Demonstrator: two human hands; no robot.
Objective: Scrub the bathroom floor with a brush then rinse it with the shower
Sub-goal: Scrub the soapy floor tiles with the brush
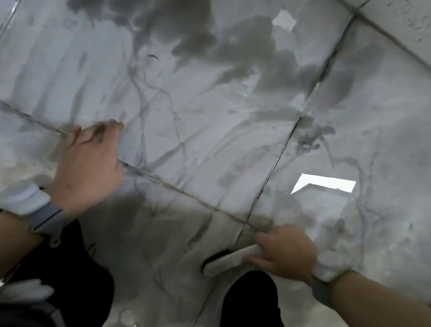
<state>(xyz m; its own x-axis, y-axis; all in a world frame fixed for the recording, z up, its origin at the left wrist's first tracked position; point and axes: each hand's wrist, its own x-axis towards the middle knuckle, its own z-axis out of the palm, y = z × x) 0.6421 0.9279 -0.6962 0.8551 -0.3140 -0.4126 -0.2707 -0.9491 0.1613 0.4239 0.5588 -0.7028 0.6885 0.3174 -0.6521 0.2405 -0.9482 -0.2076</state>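
Low in the frame's right half, the right hand [286,252] grips the white plastic scrub brush [227,261], dark bristles against the wet grey marble-patterned tile floor [211,141], likely light, stiff and slippery, best held along its back, while the left hand [90,159] rests open-fingered at centre-left.

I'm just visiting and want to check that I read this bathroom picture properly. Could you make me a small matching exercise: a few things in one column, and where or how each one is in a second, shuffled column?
Things:
1. brush
2. left hand
3. dark wet patch
4. bright reflection

Places or states:
A. spread over the tiles at the top of the picture
B. held in the right hand, low and near the dark trouser leg
C. a white shape on the tile to the right of the grout line
D. fingers outstretched, holding nothing

Pairs: 1-B, 2-D, 3-A, 4-C
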